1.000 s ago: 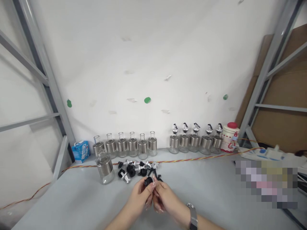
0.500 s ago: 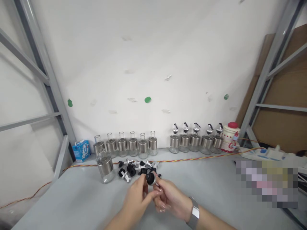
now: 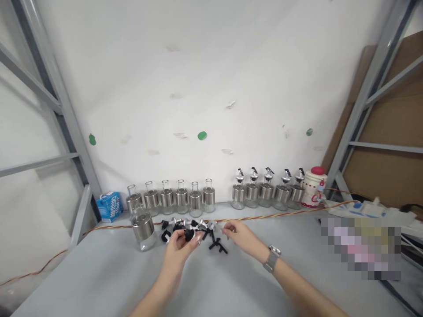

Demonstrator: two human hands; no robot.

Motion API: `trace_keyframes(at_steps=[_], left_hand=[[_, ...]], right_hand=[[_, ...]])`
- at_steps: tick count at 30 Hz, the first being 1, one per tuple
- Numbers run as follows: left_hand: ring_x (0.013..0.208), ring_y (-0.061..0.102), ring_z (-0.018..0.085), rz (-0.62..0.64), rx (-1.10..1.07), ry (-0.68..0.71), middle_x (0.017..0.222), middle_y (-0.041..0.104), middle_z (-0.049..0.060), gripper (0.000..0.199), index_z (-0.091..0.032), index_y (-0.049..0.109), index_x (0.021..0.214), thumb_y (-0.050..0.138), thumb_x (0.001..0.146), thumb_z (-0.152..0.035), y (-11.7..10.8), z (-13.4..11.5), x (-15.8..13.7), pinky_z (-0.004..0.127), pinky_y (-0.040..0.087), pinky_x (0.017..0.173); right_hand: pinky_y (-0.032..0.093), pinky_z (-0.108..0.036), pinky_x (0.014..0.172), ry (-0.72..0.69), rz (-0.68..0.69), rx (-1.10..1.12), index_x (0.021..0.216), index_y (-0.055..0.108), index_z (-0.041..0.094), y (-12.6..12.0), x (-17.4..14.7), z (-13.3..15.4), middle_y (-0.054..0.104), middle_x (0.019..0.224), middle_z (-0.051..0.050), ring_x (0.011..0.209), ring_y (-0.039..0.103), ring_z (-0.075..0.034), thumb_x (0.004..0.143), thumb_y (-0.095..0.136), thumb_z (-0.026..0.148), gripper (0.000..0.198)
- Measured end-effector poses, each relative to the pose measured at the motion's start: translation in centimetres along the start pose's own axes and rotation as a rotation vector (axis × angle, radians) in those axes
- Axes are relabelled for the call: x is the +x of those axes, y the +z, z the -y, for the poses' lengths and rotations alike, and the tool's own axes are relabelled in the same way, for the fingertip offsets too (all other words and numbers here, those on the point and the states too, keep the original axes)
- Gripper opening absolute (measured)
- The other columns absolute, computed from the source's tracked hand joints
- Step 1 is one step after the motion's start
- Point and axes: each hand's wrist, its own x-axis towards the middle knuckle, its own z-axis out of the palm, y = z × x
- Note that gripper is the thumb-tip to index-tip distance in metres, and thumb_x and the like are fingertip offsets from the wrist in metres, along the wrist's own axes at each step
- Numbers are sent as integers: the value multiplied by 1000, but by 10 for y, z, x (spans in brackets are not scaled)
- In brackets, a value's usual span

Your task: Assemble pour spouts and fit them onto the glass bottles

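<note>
My left hand is closed round a black-and-silver bottle pourer, its black end facing up. Fingers of my right hand are pinched together at the right edge of the pile; anything between them is too small to make out. Loose pourer tops in silver and black lie heaped beyond my left hand, partly hidden by it. Black lever pieces rest between my two hands. To the left stands a glass bottle with a steel sleeve, uncapped.
Several uncapped steel-sleeved bottles line the wall at left. Bottles fitted with pourers stand at right beside a cream jar with a red lid. A blue carton, a twisted cable and a power strip also lie along the back.
My hands have parted: the left moved left and forward with the pourer, the right let go of it and reached right and forward. Black lever pieces now show between them.
</note>
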Motion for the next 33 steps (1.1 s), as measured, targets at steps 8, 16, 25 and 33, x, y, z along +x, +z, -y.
trace_keyframes(at_steps=[8, 16, 25, 33], left_hand=[[68, 60, 16, 13, 58, -93, 76, 64, 6, 38, -12, 60, 80, 74, 51, -33, -2, 3, 7, 27, 46, 65], [35, 50, 9, 43, 173, -228, 46, 51, -4, 54, -16, 57, 97, 56, 62, -56, 2, 1, 2, 14, 27, 32], [50, 58, 10, 108, 48, -269, 65, 60, 0, 54, -20, 48, 103, 69, 57, -39, 7, -11, -4, 14, 38, 40], [56, 59, 12, 100, -132, -258, 64, 57, -1, 35, -21, 46, 89, 51, 70, -50, -7, 2, 5, 21, 46, 50]], right_hand=[[36, -27, 60, -37, 29, -115, 79, 57, 16, 6, -4, -10, 50, 74, -2, 61, 45, -13, 63, 59, 27, 20], [35, -25, 54, -58, 85, -157, 80, 52, 16, 13, -2, -19, 49, 71, 0, 60, 45, -12, 59, 66, 36, 32], [34, -26, 53, -61, 121, -205, 70, 52, 16, 15, -2, -26, 49, 66, 0, 58, 46, -14, 60, 63, 26, 18], [36, -26, 60, -238, 109, -175, 87, 46, 20, 7, -4, -16, 51, 82, 0, 64, 46, -12, 70, 52, 17, 19]])
